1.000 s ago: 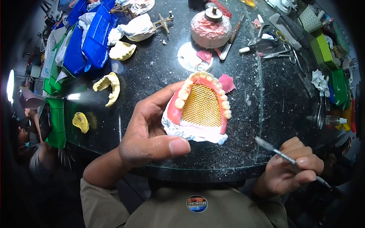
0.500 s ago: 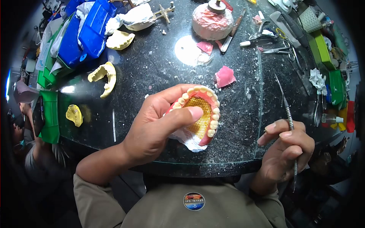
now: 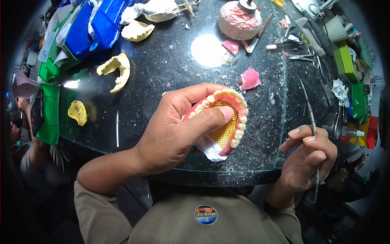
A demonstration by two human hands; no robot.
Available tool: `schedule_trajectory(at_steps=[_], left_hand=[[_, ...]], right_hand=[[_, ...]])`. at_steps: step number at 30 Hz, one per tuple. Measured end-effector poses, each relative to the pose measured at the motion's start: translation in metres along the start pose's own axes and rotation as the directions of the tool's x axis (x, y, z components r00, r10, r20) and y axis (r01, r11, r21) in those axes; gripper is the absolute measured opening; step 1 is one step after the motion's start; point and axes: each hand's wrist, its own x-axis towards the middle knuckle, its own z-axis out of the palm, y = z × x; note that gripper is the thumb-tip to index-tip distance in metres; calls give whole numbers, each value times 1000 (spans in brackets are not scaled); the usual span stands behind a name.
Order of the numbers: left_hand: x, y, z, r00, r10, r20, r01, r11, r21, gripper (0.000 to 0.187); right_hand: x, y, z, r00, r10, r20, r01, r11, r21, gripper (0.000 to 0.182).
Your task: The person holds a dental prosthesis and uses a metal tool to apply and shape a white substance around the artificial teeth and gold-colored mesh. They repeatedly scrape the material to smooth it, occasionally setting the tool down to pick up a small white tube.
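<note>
Pink and cream, the denture [image 3: 239,132] sits in the left grip [image 3: 172,130], whose thumb lies over its golden mesh [image 3: 224,133] while the fingers wrap the outer side. White plaster [image 3: 213,152] shows under its near end, just beside that palm. Well to the right, the right grip [image 3: 307,157] is closed lightly around a slim metal instrument [image 3: 311,114], one tip pointing away from the person, the other down past the palm. Just beyond the denture, a pink piece [image 3: 249,79] lies on the table [image 3: 162,61]; farther out from the left grip are a smaller pink scrap [image 3: 231,46], a knife [image 3: 260,34] and a round pink-and-white block [image 3: 239,23]. Left of that grip lie a curved yellow cast [image 3: 124,73] and a small yellow piece [image 3: 77,113]. Beyond the right grip are scissors [image 3: 302,57] and crumpled white paper [image 3: 340,89].
</note>
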Motion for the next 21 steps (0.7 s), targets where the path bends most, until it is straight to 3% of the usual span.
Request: schedule_trajectory(at_steps=[21], left_hand=[[0, -1, -1, 1000, 6, 27, -6, 1000, 1, 26]], right_hand=[[-1, 1, 0, 1000, 14, -20, -14, 1000, -19, 38]])
